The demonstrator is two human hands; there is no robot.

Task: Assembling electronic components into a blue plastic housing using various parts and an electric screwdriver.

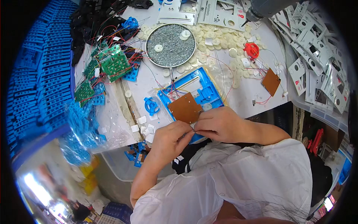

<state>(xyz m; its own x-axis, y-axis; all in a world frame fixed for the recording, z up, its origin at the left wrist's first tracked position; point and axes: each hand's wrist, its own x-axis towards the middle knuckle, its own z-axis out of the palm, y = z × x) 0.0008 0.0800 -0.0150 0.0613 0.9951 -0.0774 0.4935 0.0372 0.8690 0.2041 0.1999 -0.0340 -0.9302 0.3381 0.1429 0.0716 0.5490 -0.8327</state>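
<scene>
My left hand (172, 139) and my right hand (219, 124) meet at the near edge of a blue plastic housing (207, 86). Both are closed in a pinch, fingertips almost touching. What they pinch is too small and too covered to name. Just beyond the fingertips, a brown circuit board (184, 108) lies tilted over the housing, its plain side up. Thin coloured wires (173, 92) run from the board's far left side. The housing rests on the table with clear plastic film around it. A loose blue ring-shaped part (151, 106) lies to its left.
A round tray of screws (170, 45) stands beyond the housing, among many white discs (238, 69). Green circuit boards (116, 63) and stacked blue parts (41, 82) fill the left. A power screwdriver (253, 15) hangs above; white panels (315, 59) pile at right.
</scene>
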